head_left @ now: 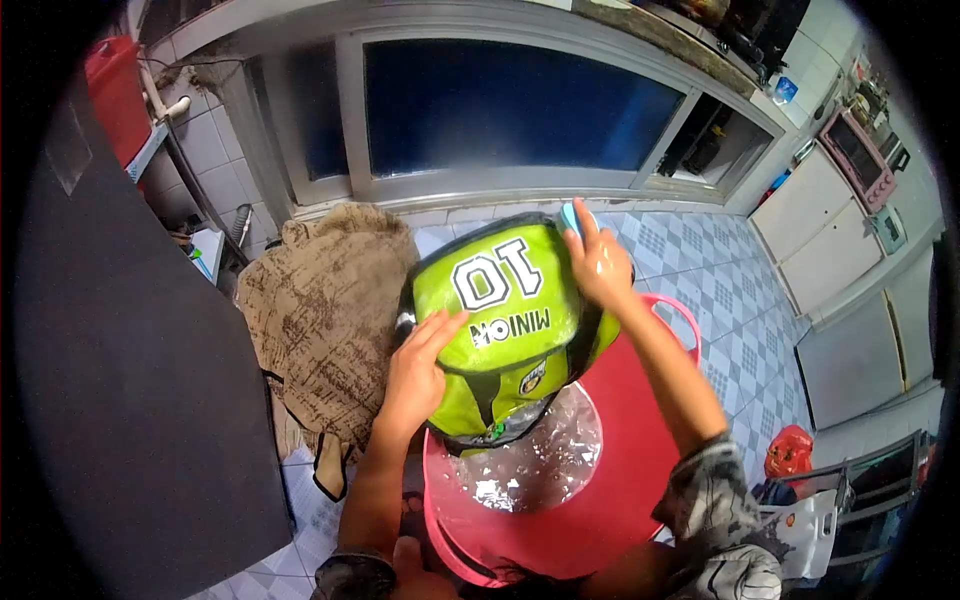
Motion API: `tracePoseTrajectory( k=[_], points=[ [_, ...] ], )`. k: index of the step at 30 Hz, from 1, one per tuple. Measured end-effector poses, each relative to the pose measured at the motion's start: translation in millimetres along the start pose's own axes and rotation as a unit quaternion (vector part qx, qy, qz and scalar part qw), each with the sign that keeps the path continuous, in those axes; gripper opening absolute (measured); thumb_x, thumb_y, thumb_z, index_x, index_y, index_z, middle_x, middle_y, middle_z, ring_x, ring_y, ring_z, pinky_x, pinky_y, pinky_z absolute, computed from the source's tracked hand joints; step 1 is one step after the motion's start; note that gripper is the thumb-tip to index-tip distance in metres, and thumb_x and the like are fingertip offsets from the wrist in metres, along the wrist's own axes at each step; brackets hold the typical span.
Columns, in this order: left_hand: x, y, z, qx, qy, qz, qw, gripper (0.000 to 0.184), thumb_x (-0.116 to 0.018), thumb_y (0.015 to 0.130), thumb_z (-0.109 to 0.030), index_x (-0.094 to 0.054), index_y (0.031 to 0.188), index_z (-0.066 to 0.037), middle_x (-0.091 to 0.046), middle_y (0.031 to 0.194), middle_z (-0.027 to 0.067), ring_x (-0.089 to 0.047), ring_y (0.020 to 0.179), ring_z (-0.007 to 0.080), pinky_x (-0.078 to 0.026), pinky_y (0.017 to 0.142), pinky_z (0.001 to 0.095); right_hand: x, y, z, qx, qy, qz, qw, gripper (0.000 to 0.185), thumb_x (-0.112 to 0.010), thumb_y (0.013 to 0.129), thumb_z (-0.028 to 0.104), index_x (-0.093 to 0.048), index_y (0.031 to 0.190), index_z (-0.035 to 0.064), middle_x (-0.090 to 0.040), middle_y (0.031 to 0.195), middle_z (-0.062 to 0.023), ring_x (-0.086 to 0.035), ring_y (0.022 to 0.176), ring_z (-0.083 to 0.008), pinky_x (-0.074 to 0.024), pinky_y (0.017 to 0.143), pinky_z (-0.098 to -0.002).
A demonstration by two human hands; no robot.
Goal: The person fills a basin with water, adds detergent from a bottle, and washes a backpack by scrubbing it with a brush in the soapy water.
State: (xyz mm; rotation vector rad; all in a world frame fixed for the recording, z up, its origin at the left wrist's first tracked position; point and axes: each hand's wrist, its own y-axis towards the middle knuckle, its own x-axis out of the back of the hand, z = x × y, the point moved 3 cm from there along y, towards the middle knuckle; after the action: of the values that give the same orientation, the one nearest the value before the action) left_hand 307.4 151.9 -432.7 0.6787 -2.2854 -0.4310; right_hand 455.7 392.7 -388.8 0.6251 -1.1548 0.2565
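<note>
Steadying green backpack (505,325) over tub (635,440) of water (550,460)

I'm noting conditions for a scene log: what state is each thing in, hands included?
Red tub: open-topped, holding water
Water: rippled, glinting
Green backpack: wet-looking, partly over the tub, lettering upside down in view
Left hand: open, resting on the backpack
Right hand: curled, gripping
Light-blue item: gripped, mostly hidden
Brown patterned cloth: draped, wrinkled
Toaster oven: door looks shut

Two hands (415,375) (603,268), one green bag (505,312) (two printed digits (525,267)), one pink tub (625,430), one pink oven (858,160).
</note>
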Motion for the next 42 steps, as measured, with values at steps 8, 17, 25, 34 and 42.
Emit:
tracePoseTrajectory(
  k=[8,17,25,34,42],
  points=[
    [-8,-9,34,0.051,-0.104,0.018,0.993,0.070,-0.033,0.063,0.019,-0.054,0.122,-0.010,-0.056,0.117,0.0211,-0.054,0.111,0.0327,-0.042,0.093,0.0333,-37,-82,62,0.067,-0.059,-0.040,0.995,0.066,-0.056,0.085,0.024,-0.024,0.141,0.0157,-0.048,0.088,-0.0240,-0.055,0.067,-0.0382,-0.0466,0.058,-0.0465],
    [-16,-21,43,0.105,-0.196,0.033,0.974,0.068,-0.028,0.061,0.018,-0.052,0.122,0.000,-0.058,0.114,0.0230,-0.056,0.110,0.0260,-0.040,0.095,0.0293,-43,-107,79,0.142,0.064,-0.069,0.985,0.051,-0.054,0.083,0.020,-0.041,0.131,0.0144,-0.052,0.082,-0.0207,-0.053,0.069,-0.0368,-0.0458,0.059,-0.0458],
    [-14,-16,32,0.085,-0.225,0.027,0.970,0.072,-0.027,0.058,0.021,-0.054,0.121,0.001,-0.059,0.118,0.0187,-0.054,0.112,0.0216,-0.037,0.097,0.0259,-28,-132,102,0.185,0.163,0.089,0.965,0.063,-0.062,0.078,0.025,-0.037,0.133,0.0080,-0.049,0.091,-0.0266,-0.053,0.080,-0.0411,-0.0437,0.070,-0.0485],
    [-16,-22,42,0.084,-0.215,0.018,0.973,0.074,-0.026,0.057,0.021,-0.055,0.121,-0.001,-0.058,0.117,0.0210,-0.055,0.112,0.0264,-0.037,0.098,0.0299,-17,-126,-6,0.109,0.056,0.023,0.992,0.063,-0.055,0.084,0.023,-0.027,0.138,0.0096,-0.049,0.089,-0.0227,-0.053,0.073,-0.0391,-0.0452,0.064,-0.0477],
    [6,-11,19,0.082,-0.120,0.073,0.987,0.072,-0.028,0.059,0.018,-0.051,0.125,-0.001,-0.055,0.122,0.0177,-0.049,0.118,0.0247,-0.031,0.103,0.0315,28,-195,-67,0.013,0.053,0.242,0.969,0.074,-0.059,0.081,0.031,-0.020,0.138,0.0052,-0.054,0.100,-0.0268,-0.059,0.087,-0.0412,-0.0487,0.074,-0.0470]
  ],
)
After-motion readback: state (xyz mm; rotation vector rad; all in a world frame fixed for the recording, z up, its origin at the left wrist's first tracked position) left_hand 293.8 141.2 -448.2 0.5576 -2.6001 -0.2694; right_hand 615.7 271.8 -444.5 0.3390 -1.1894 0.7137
